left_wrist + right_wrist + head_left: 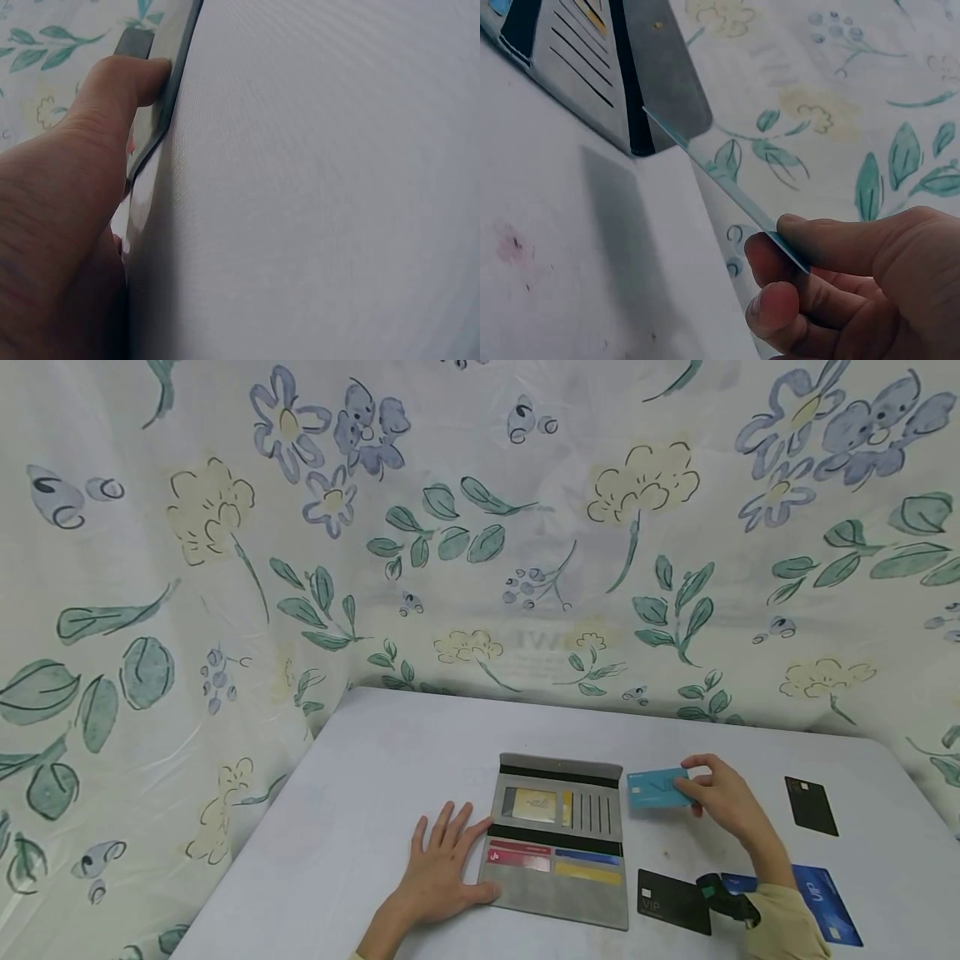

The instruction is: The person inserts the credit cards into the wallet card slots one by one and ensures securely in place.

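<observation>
A grey wallet (555, 902) lies unfolded on the white table, with a red, a blue and a yellow card in its lower slots and a yellowish card behind its window. My left hand (442, 868) rests flat with fingers spread at the wallet's left edge; its thumb (154, 75) touches the border. My right hand (723, 797) pinches a light blue card (656, 788) between thumb and fingers. That card is raised over the table, just right of the wallet's upper half, and it appears nearly edge-on in the right wrist view.
A black VIP card (671, 902) lies below the right hand. Blue cards (828, 906) are partly hidden under the right forearm. Another black card (812, 806) lies farther right. A floral curtain (465, 593) hangs behind and left of the table.
</observation>
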Available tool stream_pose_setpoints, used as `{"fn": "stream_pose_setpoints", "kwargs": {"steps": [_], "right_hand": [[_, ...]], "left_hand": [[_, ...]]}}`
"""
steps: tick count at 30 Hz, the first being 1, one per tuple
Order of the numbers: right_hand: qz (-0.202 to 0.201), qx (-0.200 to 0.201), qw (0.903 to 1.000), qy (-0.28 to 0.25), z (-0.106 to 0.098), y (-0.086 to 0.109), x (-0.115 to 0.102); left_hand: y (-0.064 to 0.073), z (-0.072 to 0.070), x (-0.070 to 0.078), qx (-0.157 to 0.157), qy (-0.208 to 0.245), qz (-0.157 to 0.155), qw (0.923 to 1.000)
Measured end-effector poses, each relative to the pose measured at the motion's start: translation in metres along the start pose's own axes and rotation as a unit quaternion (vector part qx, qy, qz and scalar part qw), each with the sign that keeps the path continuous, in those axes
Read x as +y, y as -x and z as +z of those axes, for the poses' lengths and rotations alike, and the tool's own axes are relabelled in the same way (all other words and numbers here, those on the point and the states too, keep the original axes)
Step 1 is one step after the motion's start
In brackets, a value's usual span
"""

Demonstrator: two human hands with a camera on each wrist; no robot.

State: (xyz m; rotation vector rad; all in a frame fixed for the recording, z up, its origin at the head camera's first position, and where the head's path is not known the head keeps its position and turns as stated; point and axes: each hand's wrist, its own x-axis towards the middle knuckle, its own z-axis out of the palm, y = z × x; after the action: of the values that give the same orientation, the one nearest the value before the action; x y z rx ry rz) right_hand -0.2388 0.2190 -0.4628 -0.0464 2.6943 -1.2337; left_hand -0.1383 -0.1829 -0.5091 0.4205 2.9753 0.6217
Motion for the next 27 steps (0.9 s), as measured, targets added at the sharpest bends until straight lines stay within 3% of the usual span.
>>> {"fn": "stream_pose_setpoints", "kwargs": {"steps": [13, 27], "right_hand": [[-0.022, -0.01, 0.9997, -0.008, 0.023, -0.002, -0.015], [-0.047, -0.061, 0.9956, -0.054, 0.051, -0.002, -0.032]], "left_hand": [[0.0, -0.001, 0.001, -0.001, 0.007, -0.001, 1.0], [0.0, 0.001, 0.0, 0.001, 0.005, -0.003, 1.0]]}}
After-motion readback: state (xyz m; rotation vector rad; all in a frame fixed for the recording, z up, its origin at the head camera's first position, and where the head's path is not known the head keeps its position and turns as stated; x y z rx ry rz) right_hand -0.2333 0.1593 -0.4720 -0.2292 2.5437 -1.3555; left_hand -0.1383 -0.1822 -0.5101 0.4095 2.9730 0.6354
